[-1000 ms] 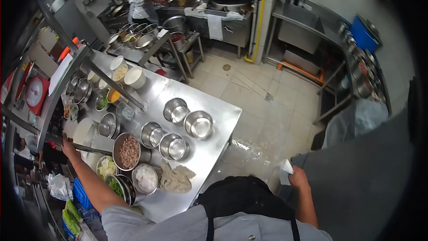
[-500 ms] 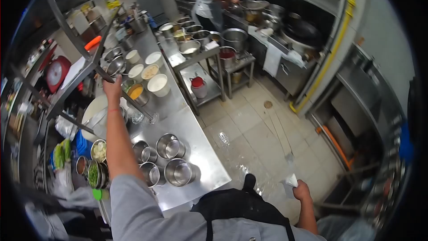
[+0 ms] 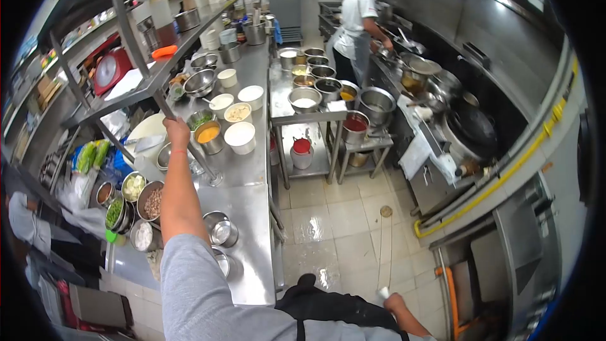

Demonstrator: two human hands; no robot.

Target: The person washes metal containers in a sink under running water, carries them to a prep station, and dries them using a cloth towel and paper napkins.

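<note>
My left hand [image 3: 177, 131] is closed on the upright metal post [image 3: 165, 106] of the shelf over the steel table [image 3: 247, 180]. Close to it are a bowl of orange liquid [image 3: 207, 133], a bowl of chopped greens [image 3: 201, 119] and a white tub [image 3: 240, 136]. Under my left forearm sits a pan of chopped meat [image 3: 152, 203]. Empty steel pots [image 3: 222, 232] stand to the right of that arm. Low at the right, my right hand [image 3: 394, 303] has its fingers closed round a small white cloth or paper [image 3: 384, 292].
A co-worker [image 3: 356, 31] stands at the stove [image 3: 435, 139] at the back. A side table [image 3: 307, 113] with several pots stands beyond the main table. A yellow pipe [image 3: 511, 173] runs along the right wall. Another person [image 3: 31, 224] is at the far left.
The view has swung to the left and up, bringing the stove and co-worker nearer the centre. My left hand has moved from the shelf's lower bar to its post. My right hand still holds the white piece.
</note>
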